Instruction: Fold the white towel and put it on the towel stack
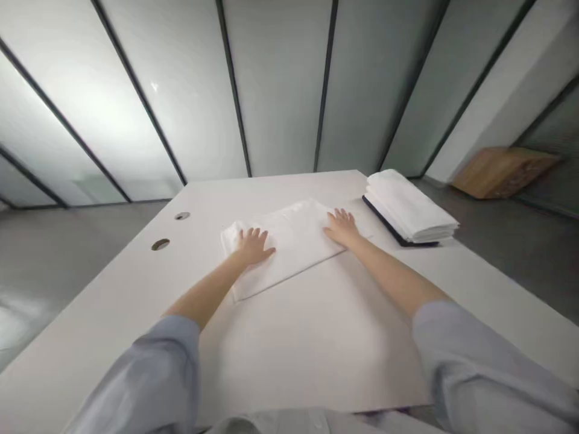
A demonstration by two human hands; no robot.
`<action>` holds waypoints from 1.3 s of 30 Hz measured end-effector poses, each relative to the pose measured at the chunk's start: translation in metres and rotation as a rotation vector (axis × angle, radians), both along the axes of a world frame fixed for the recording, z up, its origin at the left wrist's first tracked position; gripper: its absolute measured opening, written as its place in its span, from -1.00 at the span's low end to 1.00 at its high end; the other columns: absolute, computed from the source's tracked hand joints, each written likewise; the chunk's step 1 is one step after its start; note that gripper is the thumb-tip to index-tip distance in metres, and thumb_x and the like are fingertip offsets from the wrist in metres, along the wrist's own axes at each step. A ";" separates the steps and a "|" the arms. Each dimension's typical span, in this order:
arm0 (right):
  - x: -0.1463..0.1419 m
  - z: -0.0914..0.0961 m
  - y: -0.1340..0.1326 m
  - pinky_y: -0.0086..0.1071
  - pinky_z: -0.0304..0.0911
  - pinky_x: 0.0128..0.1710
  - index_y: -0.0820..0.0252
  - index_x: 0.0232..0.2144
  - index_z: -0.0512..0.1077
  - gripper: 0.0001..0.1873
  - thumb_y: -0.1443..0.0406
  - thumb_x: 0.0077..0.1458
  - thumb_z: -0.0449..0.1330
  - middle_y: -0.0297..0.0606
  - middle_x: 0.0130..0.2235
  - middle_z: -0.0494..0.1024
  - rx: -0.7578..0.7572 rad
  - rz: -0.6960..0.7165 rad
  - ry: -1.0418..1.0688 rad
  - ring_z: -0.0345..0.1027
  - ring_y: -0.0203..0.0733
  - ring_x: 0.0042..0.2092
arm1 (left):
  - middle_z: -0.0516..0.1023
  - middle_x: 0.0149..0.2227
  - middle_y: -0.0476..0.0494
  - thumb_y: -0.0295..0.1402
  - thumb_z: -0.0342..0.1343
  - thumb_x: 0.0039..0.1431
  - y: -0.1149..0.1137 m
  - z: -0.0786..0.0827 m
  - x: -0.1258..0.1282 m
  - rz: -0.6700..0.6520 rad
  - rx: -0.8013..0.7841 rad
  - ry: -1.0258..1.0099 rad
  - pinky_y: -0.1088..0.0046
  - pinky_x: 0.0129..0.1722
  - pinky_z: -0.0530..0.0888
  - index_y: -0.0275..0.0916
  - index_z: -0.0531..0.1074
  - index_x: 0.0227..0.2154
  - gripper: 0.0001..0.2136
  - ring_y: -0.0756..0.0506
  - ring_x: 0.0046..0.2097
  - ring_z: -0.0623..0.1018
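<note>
No readable text in view

Nothing in the head view carries writing, a label, a brand, a number or a sign that can be read. The white cloth is plain, with no tag or print showing. The stack of folded cloths shows only white surfaces, and the dark board under it bears no mark. The counter is bare white, its two round holes unlabelled. The glass wall panels show no lettering, and the wooden board leaning at the far right shows only grain.
</note>
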State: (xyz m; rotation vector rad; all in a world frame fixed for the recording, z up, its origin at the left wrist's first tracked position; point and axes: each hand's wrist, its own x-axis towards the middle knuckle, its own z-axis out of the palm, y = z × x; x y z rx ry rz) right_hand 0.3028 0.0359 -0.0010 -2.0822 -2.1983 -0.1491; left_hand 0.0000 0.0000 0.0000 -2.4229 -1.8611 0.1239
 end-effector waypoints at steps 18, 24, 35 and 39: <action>-0.022 -0.026 0.005 0.00 -0.27 0.29 0.13 0.31 0.09 -0.20 -0.18 0.19 -0.10 -0.03 0.37 -0.04 -0.198 0.175 0.071 -0.24 0.15 0.37 | 0.17 0.27 -0.52 0.13 -0.20 0.21 0.026 -0.003 0.023 0.106 -0.100 -0.101 -0.02 0.13 0.24 -0.34 0.08 0.30 -0.24 -0.44 0.26 0.22; -0.009 -0.015 0.016 0.05 -0.20 0.25 0.30 0.23 0.16 -0.28 -0.01 0.16 0.09 0.14 0.28 0.11 -0.021 -0.056 0.075 -0.07 0.21 0.30 | 0.54 -0.09 -0.45 0.06 -0.05 0.18 0.004 0.023 0.029 0.088 -0.178 0.000 0.15 -0.02 0.37 -0.30 0.51 -0.13 -0.48 -0.37 0.03 0.49; 0.014 0.002 -0.014 -0.18 0.26 -0.10 0.28 -0.15 0.50 -0.42 -0.07 0.17 -0.02 0.10 -0.08 0.51 -0.247 -0.197 0.175 0.39 0.12 -0.01 | 0.38 0.10 -0.47 0.09 -0.02 0.12 0.035 -0.009 0.000 0.265 -0.058 -0.317 0.25 0.06 0.35 -0.34 0.39 0.01 -0.40 -0.32 0.16 0.37; 0.017 0.001 -0.018 -0.24 0.27 -0.16 0.26 -0.23 0.52 -0.45 -0.06 0.17 -0.01 0.07 -0.13 0.55 -0.268 -0.180 0.221 0.43 0.08 -0.06 | 0.48 0.00 -0.33 -0.10 0.07 0.14 0.039 -0.015 0.008 0.248 -0.053 -0.500 0.35 -0.02 0.38 -0.26 0.42 -0.09 -0.61 -0.23 0.05 0.48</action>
